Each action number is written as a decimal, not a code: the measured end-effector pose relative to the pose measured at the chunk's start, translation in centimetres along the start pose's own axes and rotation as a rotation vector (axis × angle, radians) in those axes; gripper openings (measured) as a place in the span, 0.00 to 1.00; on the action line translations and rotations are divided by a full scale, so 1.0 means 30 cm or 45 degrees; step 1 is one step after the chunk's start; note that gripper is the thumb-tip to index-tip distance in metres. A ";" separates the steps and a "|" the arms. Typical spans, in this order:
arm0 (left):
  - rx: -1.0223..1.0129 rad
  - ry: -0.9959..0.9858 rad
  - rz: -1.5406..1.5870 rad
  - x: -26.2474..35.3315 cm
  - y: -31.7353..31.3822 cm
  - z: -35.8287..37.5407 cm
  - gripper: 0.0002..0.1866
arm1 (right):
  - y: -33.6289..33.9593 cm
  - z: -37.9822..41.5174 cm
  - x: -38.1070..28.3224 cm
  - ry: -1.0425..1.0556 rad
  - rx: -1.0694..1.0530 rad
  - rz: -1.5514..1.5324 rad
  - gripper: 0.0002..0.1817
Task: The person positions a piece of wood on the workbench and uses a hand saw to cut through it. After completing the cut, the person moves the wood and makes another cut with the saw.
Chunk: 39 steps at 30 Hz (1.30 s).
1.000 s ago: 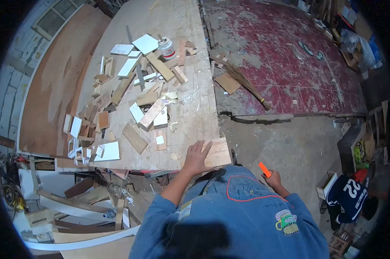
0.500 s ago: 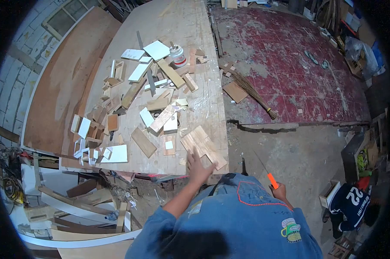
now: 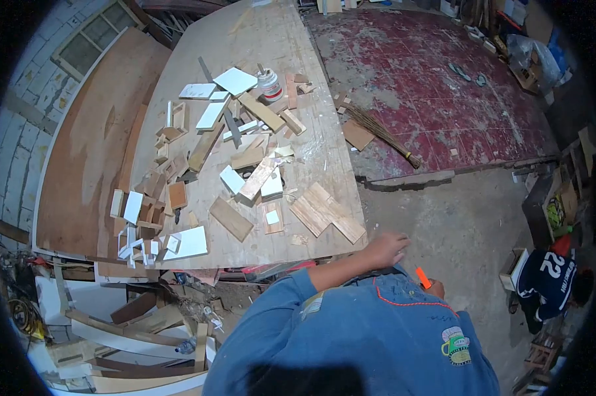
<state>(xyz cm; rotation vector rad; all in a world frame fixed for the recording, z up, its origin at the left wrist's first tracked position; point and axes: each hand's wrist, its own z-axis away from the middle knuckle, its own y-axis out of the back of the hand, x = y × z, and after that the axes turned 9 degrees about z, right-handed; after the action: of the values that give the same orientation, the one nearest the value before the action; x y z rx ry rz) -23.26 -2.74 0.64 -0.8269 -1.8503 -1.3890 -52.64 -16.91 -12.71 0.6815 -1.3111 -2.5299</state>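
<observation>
Okay, right hand [image 3: 436,289] has fingers wrapped round orange handle [image 3: 423,277]; left hand [image 3: 388,250] fingers half curled, hold unclear, notched board [image 3: 325,211] just left on counter's [image 3: 331,155] near right corner.

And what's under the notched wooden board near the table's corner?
The notched board lies on the worktable, whose surface shows around the board and in its notch. Anything directly beneath the wood is covered and can't be seen.
</observation>
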 end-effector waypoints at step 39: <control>0.049 0.589 -0.703 -0.216 0.368 0.431 0.61 | -0.289 0.495 0.038 -0.246 -0.104 -0.077 0.17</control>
<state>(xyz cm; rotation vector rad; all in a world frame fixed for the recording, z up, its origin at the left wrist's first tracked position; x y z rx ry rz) -12.44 11.75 -1.32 0.0568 -1.7817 -1.6875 -60.71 -1.70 -12.71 0.4767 -1.2536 -2.7394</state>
